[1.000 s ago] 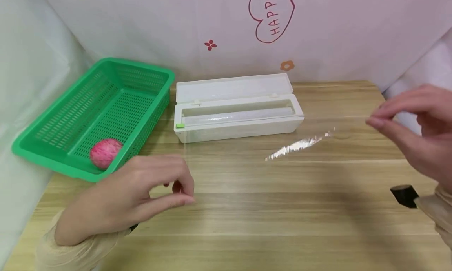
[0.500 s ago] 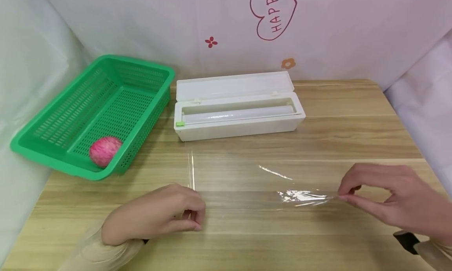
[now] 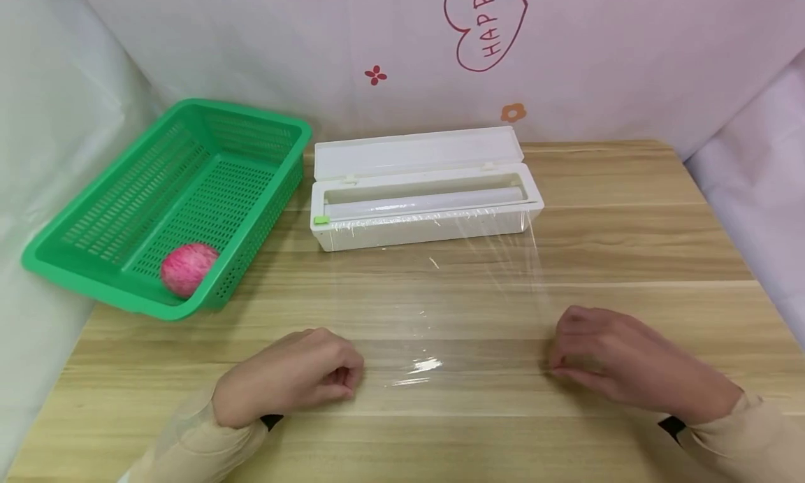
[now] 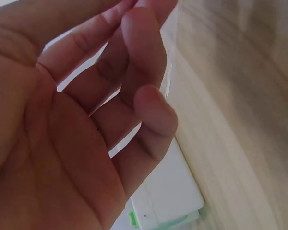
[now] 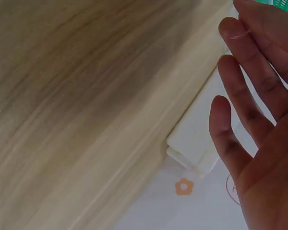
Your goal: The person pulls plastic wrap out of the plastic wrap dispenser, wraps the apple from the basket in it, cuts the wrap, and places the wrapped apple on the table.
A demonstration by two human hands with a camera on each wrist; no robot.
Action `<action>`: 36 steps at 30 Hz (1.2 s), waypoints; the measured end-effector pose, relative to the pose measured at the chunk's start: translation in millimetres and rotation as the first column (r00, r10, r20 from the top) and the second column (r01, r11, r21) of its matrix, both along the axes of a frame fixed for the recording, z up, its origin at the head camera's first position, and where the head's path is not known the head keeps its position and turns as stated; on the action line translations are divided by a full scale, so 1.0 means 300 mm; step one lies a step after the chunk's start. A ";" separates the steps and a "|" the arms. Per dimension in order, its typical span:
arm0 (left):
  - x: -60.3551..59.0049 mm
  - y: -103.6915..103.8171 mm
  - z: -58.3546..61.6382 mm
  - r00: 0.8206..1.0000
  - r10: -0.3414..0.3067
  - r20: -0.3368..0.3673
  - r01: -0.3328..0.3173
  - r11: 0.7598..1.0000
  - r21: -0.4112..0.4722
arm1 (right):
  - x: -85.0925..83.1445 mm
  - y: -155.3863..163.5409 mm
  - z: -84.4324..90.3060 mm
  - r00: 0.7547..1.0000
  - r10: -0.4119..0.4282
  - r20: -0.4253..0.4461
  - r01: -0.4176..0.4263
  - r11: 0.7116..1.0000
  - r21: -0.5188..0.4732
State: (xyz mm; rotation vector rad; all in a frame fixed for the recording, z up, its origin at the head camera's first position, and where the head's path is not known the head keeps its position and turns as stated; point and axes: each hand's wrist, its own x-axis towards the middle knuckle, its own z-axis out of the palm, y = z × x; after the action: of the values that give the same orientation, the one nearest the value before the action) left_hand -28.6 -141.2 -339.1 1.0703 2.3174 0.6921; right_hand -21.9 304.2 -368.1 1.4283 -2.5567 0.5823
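Near edge of film (image 3: pixel 426 365) indistinct, heart (image 3: pixel 486 25) cropped

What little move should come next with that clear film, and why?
Probably press the film down on the table, to free a hand: the left hand and right hand both pinch its near edge, while it stretches back to the open box.

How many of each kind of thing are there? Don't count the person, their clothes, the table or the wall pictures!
Green rectangular plastic basket: 1
Pink mottled round object: 1
Long white open-lidded box: 1
Clear plastic film, counted with its roll: 1
Total: 4
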 end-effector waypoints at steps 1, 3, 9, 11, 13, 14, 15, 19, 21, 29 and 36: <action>0.000 0.001 -0.003 1.000 0.002 -0.016 -0.002 1.000 -0.008 | -0.003 -0.003 -0.005 1.000 0.006 -0.009 -0.006 1.000 0.010; 0.002 0.005 -0.008 0.999 0.005 -0.035 -0.005 1.000 -0.021 | -0.008 -0.009 -0.012 1.000 0.014 -0.016 -0.014 1.000 0.018; 0.008 0.011 -0.014 0.999 0.027 -0.040 -0.028 0.999 -0.041 | -0.018 -0.036 -0.023 0.999 -0.025 -0.026 0.026 0.999 0.029; 0.010 0.013 -0.015 0.998 0.036 -0.043 -0.038 0.998 -0.040 | -0.018 -0.040 -0.026 0.998 -0.057 -0.025 0.058 0.997 0.043; 0.010 0.018 -0.018 0.998 0.047 -0.051 -0.049 0.998 -0.042 | -0.019 -0.040 -0.030 0.996 -0.083 -0.029 0.084 0.995 0.049; 0.010 0.021 -0.020 0.997 0.051 -0.057 -0.054 0.998 -0.043 | -0.019 -0.039 -0.033 0.995 -0.092 -0.034 0.094 0.994 0.051; 0.011 0.023 -0.021 0.996 0.059 -0.061 -0.062 0.997 -0.047 | -0.020 -0.039 -0.034 0.995 -0.096 -0.039 0.098 0.994 0.052; 0.016 0.034 -0.022 0.990 0.100 -0.095 -0.108 0.991 -0.084 | -0.019 -0.037 -0.039 0.991 -0.121 -0.048 0.124 0.990 0.064; 0.021 0.038 -0.023 0.985 0.119 -0.125 -0.132 0.986 -0.101 | -0.016 -0.036 -0.036 0.988 -0.147 -0.043 0.151 0.985 0.085; 0.037 0.047 -0.031 0.963 0.140 -0.229 -0.171 0.978 -0.120 | 0.001 -0.021 -0.030 0.964 -0.260 0.057 0.247 0.954 0.168; 0.036 0.038 -0.029 0.966 0.132 -0.222 -0.170 0.972 -0.162 | 0.008 0.009 -0.006 0.931 -0.294 0.217 0.235 0.936 0.261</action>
State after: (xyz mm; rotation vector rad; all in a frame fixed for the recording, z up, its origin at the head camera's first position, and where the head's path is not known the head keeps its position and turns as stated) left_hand -17.6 -129.8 -347.8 0.9298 2.6076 0.4304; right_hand -19.6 306.7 -369.9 1.0931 -3.0425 0.4596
